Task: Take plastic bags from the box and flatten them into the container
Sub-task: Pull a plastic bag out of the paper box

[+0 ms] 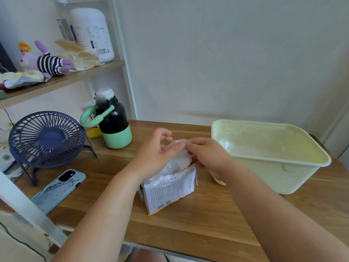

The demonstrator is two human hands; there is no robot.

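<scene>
A small white printed box stands open on the wooden table, with clear plastic bags bulging from its top. Both hands meet just above the box. My left hand and my right hand pinch the top of a clear bag between thumb and fingers. To the right stands the pale yellow-green container, with a flattened clear bag lying in its left end.
A black and mint flask stands behind the box at the left. A dark blue desk fan and a phone lie further left. A shelf with a plush toy and bottles hangs above.
</scene>
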